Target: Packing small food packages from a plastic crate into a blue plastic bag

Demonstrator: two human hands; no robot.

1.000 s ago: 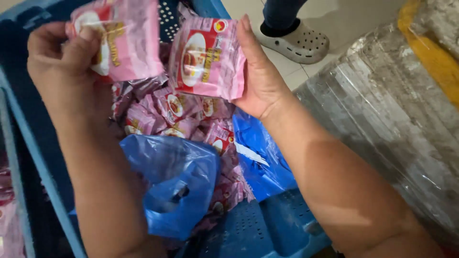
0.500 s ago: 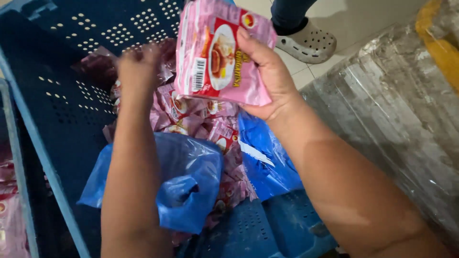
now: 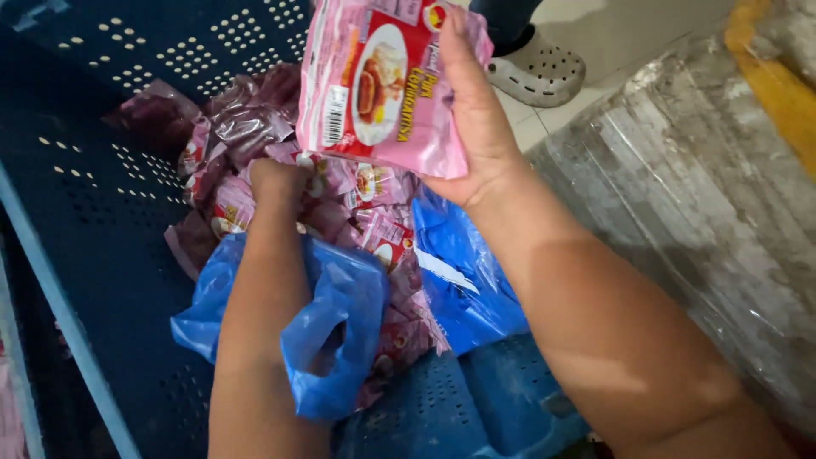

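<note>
Packets (image 3: 255, 161) are lying heaped in the crate (image 3: 102, 212), under the left hand (image 3: 276, 180), which is closing on one. Right hand (image 3: 476, 127) is clamping a pink pack (image 3: 382, 85) above. Its slippery film could be sliding loose; the bag (image 3: 340, 331) around the left wrist could be snagging.

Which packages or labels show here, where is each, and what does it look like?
Pink packet: held up in the right hand, flat pouch, food picture, white barcode patch.
Pile of pink packets: in the blue crate, under the left hand, glossy.
Blue plastic bag: around the left forearm, crumpled.
</note>
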